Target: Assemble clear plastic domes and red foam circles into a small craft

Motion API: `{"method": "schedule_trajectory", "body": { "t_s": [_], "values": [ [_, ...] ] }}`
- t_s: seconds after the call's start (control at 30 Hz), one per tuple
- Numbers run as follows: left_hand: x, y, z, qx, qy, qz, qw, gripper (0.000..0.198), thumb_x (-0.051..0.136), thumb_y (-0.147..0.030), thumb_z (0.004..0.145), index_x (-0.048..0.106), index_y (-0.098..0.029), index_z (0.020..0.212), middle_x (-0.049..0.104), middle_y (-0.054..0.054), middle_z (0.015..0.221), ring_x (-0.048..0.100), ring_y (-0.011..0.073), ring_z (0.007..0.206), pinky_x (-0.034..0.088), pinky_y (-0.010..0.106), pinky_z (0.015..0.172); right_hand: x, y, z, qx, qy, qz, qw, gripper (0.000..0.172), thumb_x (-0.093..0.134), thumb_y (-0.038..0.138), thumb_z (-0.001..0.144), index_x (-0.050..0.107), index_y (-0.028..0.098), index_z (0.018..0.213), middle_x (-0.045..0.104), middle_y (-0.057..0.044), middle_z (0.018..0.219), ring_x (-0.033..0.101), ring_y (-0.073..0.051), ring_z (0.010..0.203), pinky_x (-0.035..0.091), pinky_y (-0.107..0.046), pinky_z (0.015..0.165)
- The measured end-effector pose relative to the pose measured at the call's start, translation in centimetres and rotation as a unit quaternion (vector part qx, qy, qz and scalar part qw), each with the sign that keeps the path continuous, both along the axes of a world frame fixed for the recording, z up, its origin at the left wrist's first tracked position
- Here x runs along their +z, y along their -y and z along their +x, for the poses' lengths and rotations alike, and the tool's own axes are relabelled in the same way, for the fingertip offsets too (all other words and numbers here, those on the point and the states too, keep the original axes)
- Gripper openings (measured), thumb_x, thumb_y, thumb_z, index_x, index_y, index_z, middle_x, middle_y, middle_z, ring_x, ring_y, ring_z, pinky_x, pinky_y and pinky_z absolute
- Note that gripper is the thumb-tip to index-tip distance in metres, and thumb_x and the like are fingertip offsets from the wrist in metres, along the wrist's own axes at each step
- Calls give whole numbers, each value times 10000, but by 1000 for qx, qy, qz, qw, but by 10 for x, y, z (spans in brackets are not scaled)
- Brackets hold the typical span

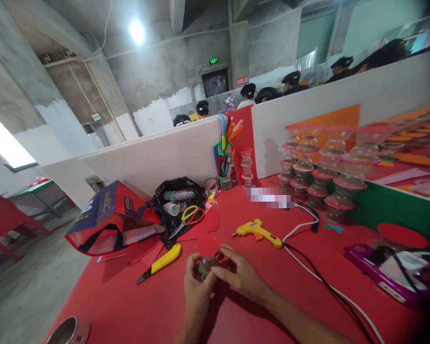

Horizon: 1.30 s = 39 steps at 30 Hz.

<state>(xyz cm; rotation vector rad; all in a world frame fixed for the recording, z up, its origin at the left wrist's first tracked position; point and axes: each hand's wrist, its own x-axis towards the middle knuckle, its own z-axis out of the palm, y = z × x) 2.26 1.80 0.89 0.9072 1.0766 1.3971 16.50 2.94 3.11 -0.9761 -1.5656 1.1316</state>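
Your left hand (196,278) and right hand (238,273) pinching small round piece (209,264), over red worktop (136,313), yellow glue gun (260,233) lying beyond.

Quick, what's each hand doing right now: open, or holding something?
Left hand: closed, holding a small rounded see-through piece.
Right hand: closed, fingers curled, holding the same piece from the other side.

My left grip (197,279) and my right grip (241,272) are bare hands with slender fingers (232,253). My left forearm (191,322) shows bare from the wrist (196,300); my right forearm (294,313), slim and smooth, is bare along its visible length.
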Motion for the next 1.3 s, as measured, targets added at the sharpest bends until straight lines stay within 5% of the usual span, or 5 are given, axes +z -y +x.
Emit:
{"method": "schedule_trajectory", "body": {
  "t_s": [0.63, 0.77, 0.9, 1.1, 1.3],
  "values": [
    [5, -8, -2, 40, -55, 94, 993, 308, 787, -201, 596, 620, -185, 854, 726, 45, 837, 691, 195, 795, 535, 310, 778, -5, -14, -25, -44, -10, -75, 996, 363, 704, 402, 673, 675, 171, 952, 732, -69, 917, 660, -221, 804, 509, -350, 740],
    [-3, -7, -1, 1, -36, 88, 996, 569, 842, -245, 577, 606, -195, 1092, 726, 67, 987, 693, 206, 896, 522, 308, 836, -7, -12, -24, -71, -7, -51, 996, 373, 704, 414, 656, 700, 182, 949, 743, -76, 952, 661, -240, 881, 507, -370, 825],
    [-4, -3, -1, -59, 25, 81, 995, 859, 833, -380, 672, 413, -240, 1409, 716, 97, 1085, 681, 217, 1012, 510, 314, 885, -9, -13, -24, -104, 9, -24, 994, 355, 688, 424, 661, 703, 177, 915, 744, -92, 955, 658, -259, 911, 498, -386, 852],
    [0, 4, 0, -80, 11, 29, 996, 1105, 823, -447, 679, 182, -190, 1542, 715, 28, 756, 645, 145, 545, 497, 232, 533, -14, -12, -19, -132, 30, -6, 991, 347, 683, 439, 664, 703, 187, 903, 747, -90, 937, 666, -258, 877, 508, -376, 813],
    [6, 9, 2, -76, -50, 14, 996, 1028, 780, -472, 694, 288, -96, 1515, 600, -43, 503, 599, 149, 420, 459, 218, 432, -13, -15, -10, -157, 28, -22, 987, 331, 685, 458, 663, 699, 184, 848, 751, -109, 913, 678, -269, 883, 518, -390, 813]
  ]
}}
